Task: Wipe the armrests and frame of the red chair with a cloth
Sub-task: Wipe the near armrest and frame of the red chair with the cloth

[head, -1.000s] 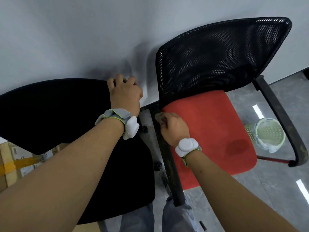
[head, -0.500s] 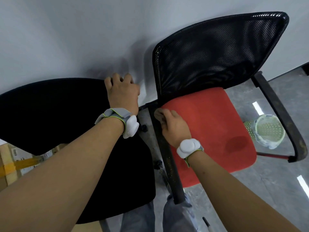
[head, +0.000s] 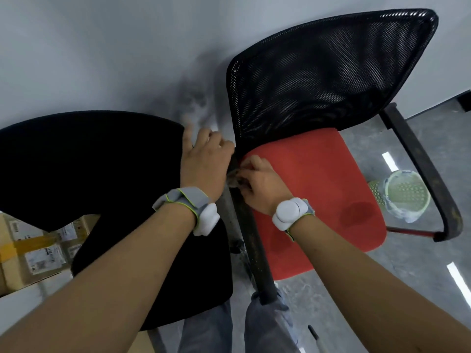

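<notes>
Head view: right hand [head: 262,182] fingers pinch crumpled cloth [head: 235,180] against dusty armrest [head: 252,240]; left hand [head: 206,161] loose.

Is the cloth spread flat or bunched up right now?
Bunched: the cloth shows only as a crumpled wad in the right hand against the left armrest.

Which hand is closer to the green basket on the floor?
Right. The right hand is at the red seat's back corner, with the seat between it and the green basket. The left hand is farther off, beside the black chair.
</notes>
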